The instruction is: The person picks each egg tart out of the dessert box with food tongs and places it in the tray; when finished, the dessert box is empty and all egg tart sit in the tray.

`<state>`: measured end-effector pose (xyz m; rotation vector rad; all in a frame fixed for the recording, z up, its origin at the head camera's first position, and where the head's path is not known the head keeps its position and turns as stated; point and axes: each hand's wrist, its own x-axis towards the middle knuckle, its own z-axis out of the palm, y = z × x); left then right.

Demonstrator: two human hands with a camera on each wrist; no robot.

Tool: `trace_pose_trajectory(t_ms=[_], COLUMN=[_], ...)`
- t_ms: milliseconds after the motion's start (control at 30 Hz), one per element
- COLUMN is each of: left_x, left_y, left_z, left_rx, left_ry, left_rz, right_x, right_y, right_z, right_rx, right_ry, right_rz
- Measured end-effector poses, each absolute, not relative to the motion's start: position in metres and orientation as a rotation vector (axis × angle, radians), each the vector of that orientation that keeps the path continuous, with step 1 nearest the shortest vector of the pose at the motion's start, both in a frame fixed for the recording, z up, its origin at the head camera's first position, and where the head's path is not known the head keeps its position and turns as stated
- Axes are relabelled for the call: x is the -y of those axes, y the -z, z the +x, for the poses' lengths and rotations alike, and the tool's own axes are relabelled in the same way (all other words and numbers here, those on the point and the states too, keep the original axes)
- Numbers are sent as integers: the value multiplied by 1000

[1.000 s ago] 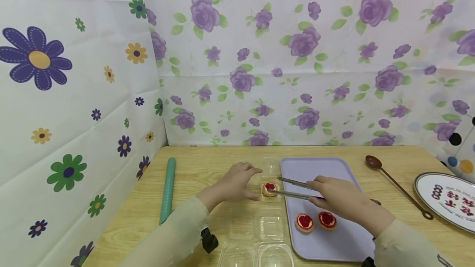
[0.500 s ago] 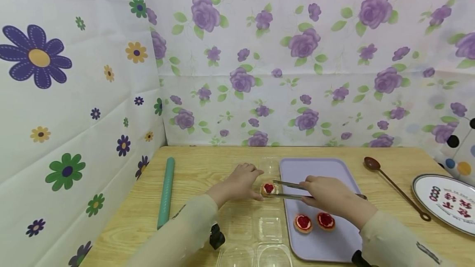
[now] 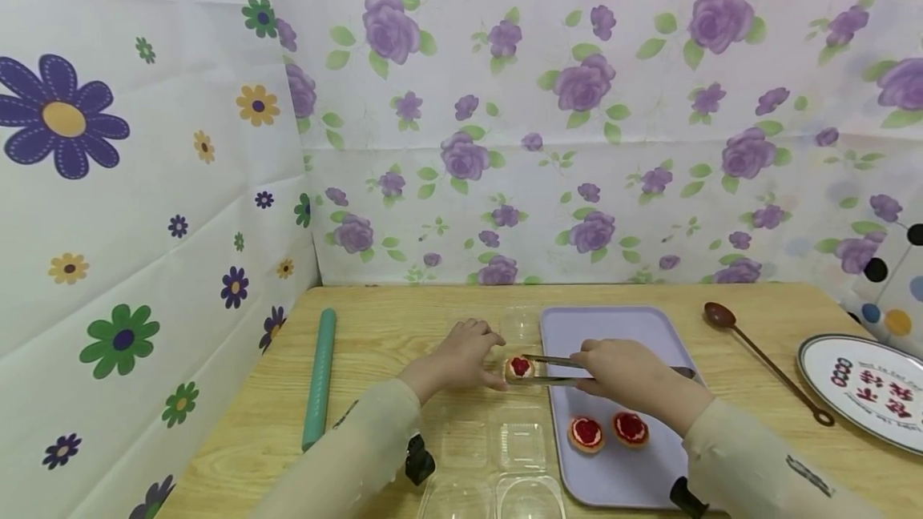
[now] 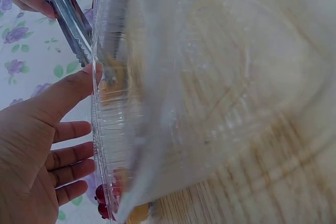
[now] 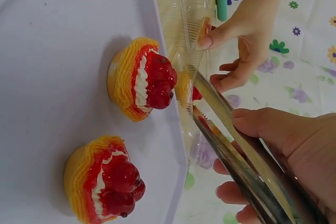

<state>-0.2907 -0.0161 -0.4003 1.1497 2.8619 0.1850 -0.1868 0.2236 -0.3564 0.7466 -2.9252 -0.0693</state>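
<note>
My right hand [image 3: 623,375] grips metal tongs [image 5: 239,145]. Their tips lie on either side of a small tart [image 3: 520,367] with a red topping. That tart sits in one half of a clear plastic container [image 3: 521,327], and the plastic wall partly covers it in both wrist views. Spread at the container's left side is my left hand [image 3: 461,359]; its thumb tip and fingertips [image 4: 79,149] are right at the clear wall. Two more cherry-topped tarts [image 3: 586,434] [image 5: 105,182] stand on a lilac tray [image 3: 613,479].
Nearer me lie more clear containers [image 3: 522,443] with their lids spread out. A green rolling pin [image 3: 319,379] lies at the left. To the right of the tray are a brown wooden spoon [image 3: 767,363] and a white plate [image 3: 865,379] with red lettering.
The tongs have moved left and their arms have come closer together about the tart. My left hand has shifted slightly right, up to the container.
</note>
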Motion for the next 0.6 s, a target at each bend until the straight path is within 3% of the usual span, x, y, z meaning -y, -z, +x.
trace_pose_trajectory(t_ms=[600], left_x=[15], left_y=[401], left_z=[-292], left_rx=[-2861], left_ry=[-176], left_rz=[1164], right_x=[-235], right_y=[359], right_z=[-174], right_rx=[2830], right_ry=[10], right_rz=[737])
